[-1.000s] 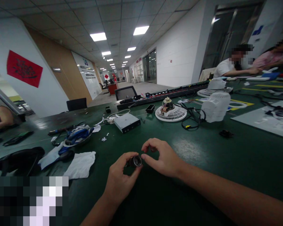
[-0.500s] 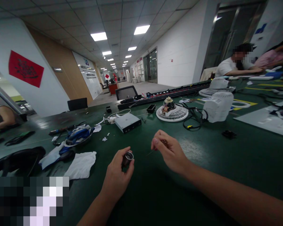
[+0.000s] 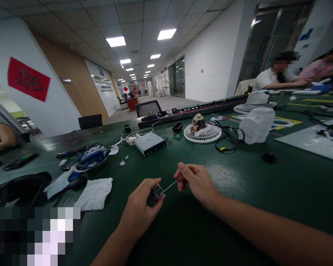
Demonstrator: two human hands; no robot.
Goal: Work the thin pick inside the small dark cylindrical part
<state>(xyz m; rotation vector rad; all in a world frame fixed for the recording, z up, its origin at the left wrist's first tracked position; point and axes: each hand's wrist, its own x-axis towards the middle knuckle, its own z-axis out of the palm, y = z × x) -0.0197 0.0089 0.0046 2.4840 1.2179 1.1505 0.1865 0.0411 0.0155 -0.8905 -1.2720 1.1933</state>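
My left hand (image 3: 143, 201) is closed around a small dark cylinder (image 3: 157, 191) with a shiny metal rim, its open end tilted toward the right. Between the thumb and fingers of my right hand (image 3: 195, 181) is a thin screwdriver-like tool (image 3: 170, 186), its handle mostly hidden by the fingers. The slim metal shaft points down and left, and its tip meets the cylinder's open end. Whether the tip is inside or only at the rim, I cannot tell. Both hands are held above the green table (image 3: 180, 229).
Beyond my hands lie a silver disc drive (image 3: 150, 143), a small black box (image 3: 178, 127) and a white fan grille with a motor (image 3: 202, 131). At left are a white cloth (image 3: 94, 194) and a bowl of blue cloths (image 3: 91, 159). A white housing (image 3: 257, 125) stands right; people sit farther back.
The tool has swung from apart to the cylinder's mouth, with my right hand slightly lower. My left hand has shifted a little right and turned the cylinder's open end toward the tool.
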